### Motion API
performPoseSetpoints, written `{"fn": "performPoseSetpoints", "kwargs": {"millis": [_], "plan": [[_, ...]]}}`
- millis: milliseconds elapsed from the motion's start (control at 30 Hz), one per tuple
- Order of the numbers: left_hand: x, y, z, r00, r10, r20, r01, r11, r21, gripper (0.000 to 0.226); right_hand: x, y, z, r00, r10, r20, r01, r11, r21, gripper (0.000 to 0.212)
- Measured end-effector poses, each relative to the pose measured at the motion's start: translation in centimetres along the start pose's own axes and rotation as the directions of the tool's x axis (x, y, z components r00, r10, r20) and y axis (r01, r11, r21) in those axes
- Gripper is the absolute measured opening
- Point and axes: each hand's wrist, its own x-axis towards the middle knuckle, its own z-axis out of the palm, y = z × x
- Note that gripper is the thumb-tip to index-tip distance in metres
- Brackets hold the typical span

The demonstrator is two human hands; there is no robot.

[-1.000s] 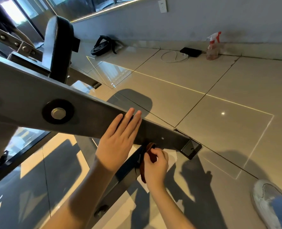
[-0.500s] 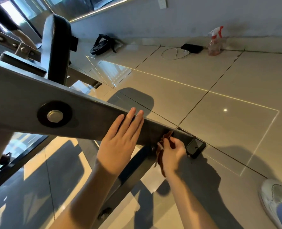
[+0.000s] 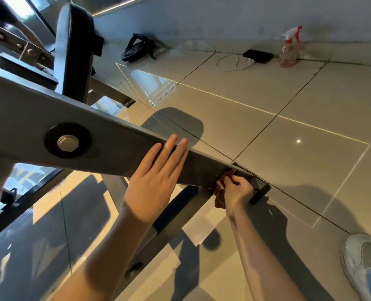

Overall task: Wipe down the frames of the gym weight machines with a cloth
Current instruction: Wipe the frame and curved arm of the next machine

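1. Nearby, at the lower right corner of the frame, a pale shoe (image 3: 362,257) stands on the glossy tiled floor (image 3: 267,101).
2. Two bare forearms reach up from the bottom edge toward the middle.
3. At the centre, the left hand (image 3: 156,183) lies flat against the side of the grey frame beam (image 3: 106,135), fingers straight and close together, gripping nothing.
4. Just right of it, the right hand (image 3: 237,191) has its fingers curled round a reddish-brown cloth (image 3: 219,197) and presses it against the beam's lower end, beside the black end cap (image 3: 260,190). Part of the cloth hangs below the hand.
5. Beneath the hands, a dark strut (image 3: 171,213) slopes down toward the bottom of the frame.
6. Further left along the beam, a bolt (image 3: 68,142) sits in a black round washer.
7. At the upper left, a black padded rest (image 3: 75,51) rises behind the beam.
8. Beyond it, a weight plate (image 3: 136,52) lies on the floor by the wall (image 3: 202,18).
9. At the upper right, a white cable (image 3: 232,64) loops beside a black box (image 3: 258,55), with a spray bottle (image 3: 290,48) standing upright just right of them, near the wall.
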Motion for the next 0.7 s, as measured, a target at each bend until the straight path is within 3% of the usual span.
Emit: {"fn": "performPoseSetpoints", "kwargs": {"millis": [167,233,333,400,567,700], "plan": [[0.3,-0.2,0.2,1.000,0.006,-0.023,-0.005,1.000,0.008,0.057,-3.7,-0.4,1.5,0.975,-0.215,0.062,0.215,0.977,0.003,0.029],[0.4,-0.2,0.2,1.000,0.002,-0.012,-0.002,1.000,0.001,0.058,-2.7,-0.3,1.4,0.978,-0.207,0.026,0.207,0.978,-0.003,0.027],[0.1,-0.1,0.2,1.000,-0.010,0.018,0.010,1.000,-0.010,0.061,-0.4,-0.5,0.8,0.997,-0.061,-0.051,0.061,0.998,-0.004,0.012],[0.1,0.0,0.1,0.999,-0.019,0.029,0.020,1.000,-0.022,0.061,-0.5,-0.5,1.0,0.998,-0.040,-0.048,0.038,0.999,-0.035,0.015],[0.4,0.1,0.0,0.999,-0.024,0.024,0.025,0.999,-0.023,0.058,-4.2,-0.9,1.6,0.973,-0.198,0.118,0.201,0.980,-0.012,0.023],[0.2,0.3,0.1,0.999,-0.016,0.047,0.017,1.000,-0.023,0.057,-2.4,-0.6,0.9,0.981,-0.192,0.039,0.194,0.980,-0.046,0.029]]}}
